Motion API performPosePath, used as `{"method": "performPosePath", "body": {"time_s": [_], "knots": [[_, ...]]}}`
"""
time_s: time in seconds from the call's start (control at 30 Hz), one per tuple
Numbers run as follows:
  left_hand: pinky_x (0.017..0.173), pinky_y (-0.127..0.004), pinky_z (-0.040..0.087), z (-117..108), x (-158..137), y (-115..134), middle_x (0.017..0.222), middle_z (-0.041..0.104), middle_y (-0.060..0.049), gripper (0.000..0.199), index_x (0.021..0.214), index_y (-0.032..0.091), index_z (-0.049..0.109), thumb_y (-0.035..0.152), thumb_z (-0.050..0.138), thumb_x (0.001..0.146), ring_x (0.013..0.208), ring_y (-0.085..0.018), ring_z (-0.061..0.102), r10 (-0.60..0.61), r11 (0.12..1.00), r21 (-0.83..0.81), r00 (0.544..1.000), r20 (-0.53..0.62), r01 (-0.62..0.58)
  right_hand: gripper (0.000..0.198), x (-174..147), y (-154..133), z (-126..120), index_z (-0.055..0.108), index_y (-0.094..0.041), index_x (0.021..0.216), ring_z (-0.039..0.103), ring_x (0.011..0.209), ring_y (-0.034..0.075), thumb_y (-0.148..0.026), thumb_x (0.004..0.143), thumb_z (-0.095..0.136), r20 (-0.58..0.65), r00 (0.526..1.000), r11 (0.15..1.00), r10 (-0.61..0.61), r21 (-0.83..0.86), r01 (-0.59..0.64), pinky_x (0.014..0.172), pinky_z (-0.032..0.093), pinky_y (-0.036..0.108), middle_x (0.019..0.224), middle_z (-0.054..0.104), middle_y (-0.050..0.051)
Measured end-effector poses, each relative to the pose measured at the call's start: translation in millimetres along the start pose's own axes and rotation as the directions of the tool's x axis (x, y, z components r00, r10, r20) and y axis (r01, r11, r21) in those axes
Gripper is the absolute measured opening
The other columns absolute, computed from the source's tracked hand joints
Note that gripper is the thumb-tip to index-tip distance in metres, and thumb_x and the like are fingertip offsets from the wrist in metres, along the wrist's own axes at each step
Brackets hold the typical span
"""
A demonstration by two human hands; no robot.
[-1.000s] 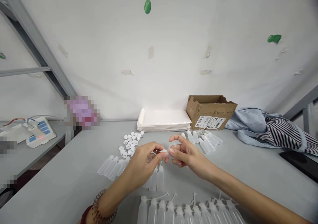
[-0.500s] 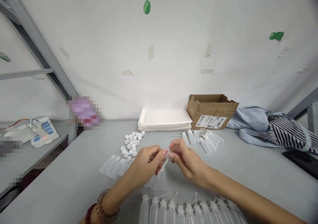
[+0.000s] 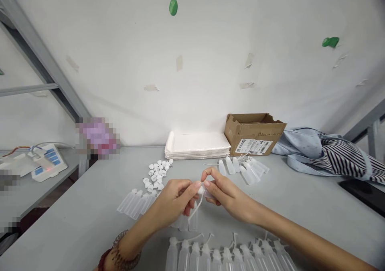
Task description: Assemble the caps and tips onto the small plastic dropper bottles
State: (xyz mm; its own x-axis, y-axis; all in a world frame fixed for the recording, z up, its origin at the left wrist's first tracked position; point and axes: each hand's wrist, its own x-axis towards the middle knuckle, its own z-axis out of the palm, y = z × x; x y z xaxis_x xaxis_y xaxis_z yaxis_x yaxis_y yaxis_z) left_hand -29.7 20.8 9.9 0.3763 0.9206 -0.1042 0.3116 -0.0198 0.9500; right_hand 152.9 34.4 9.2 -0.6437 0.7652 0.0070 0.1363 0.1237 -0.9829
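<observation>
My left hand (image 3: 180, 197) pinches a small white cap (image 3: 200, 190). A thin white nozzle tube (image 3: 196, 209) hangs down and leftward from between the fingertips. My right hand (image 3: 222, 191) is closed on a small translucent squeeze bottle (image 3: 207, 194), mostly hidden by its fingers; the bottle's top meets the cap. Under my left hand lie a few uncapped bottles (image 3: 194, 221), with more bottles (image 3: 135, 203) to the left. Loose white caps (image 3: 156, 174) are scattered behind my left hand. A row of bottles fitted with nozzles (image 3: 216, 259) stretches along the near edge.
More nozzle bottles (image 3: 249, 170) lie before an open cardboard box (image 3: 255, 136). Beside the box is a stack of white padded envelopes (image 3: 197, 146). Blue and striped fabric (image 3: 313, 150) and a black phone-like object (image 3: 362, 195) are at the right. A white device (image 3: 49, 162) sits left.
Both hands have turned what they hold: the tube now points down-left, and a translucent bottle shows in my right hand. The view has shifted slightly.
</observation>
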Motion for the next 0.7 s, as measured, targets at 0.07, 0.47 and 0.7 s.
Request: {"method": "performPosePath", "body": {"time_s": [0.07, 0.47, 0.7], "knots": [[0.046, -0.022, 0.035, 1, 0, 0, 0.046, 0.045, 0.005, 0.040, 0.057, 0.018, 0.047, 0.043, 0.041, 0.088, 0.041, -0.009, 0.043, -0.012, 1.000, -0.003, 1.000, 0.018, 0.012, 0.024, -2, 2, 3, 0.036, -0.023, 0.098, 0.028, 0.052, 0.010, -0.046, 0.097, 0.028, -0.035, 0.997, 0.980, -0.062, -0.192, 0.054, 0.052, 0.026, 0.024, 0.060, 0.032, -0.008], [0.059, -0.026, 0.039, 9, -10, -5, 0.073, 0.055, -0.002, 0.017, 0.083, 0.018, 0.051, 0.022, 0.038, 0.092, 0.064, -0.014, 0.050, 0.424, 0.733, 0.555, 0.902, 0.080, -0.394, 0.036, 8, 6, 0, 0.042, -0.020, 0.074, 0.024, 0.043, 0.006, -0.052, 0.091, 0.039, -0.014, 0.987, 0.982, 0.162, 0.103, -0.160, 0.041, 0.025, 0.019, 0.055, 0.029, -0.009], [0.072, -0.031, 0.045, 8, -4, -17, 0.090, 0.058, -0.007, 0.017, 0.099, 0.016, 0.050, 0.009, 0.037, 0.091, 0.083, -0.019, 0.053, 0.560, 0.530, 0.691, 0.815, 0.151, -0.492, 0.042, 9, 8, -2, 0.043, -0.019, 0.063, 0.037, 0.057, 0.010, -0.054, 0.086, 0.049, -0.112, 0.985, 0.991, 0.132, -0.011, -0.134, 0.050, 0.034, 0.022, 0.061, 0.039, -0.003]]}}
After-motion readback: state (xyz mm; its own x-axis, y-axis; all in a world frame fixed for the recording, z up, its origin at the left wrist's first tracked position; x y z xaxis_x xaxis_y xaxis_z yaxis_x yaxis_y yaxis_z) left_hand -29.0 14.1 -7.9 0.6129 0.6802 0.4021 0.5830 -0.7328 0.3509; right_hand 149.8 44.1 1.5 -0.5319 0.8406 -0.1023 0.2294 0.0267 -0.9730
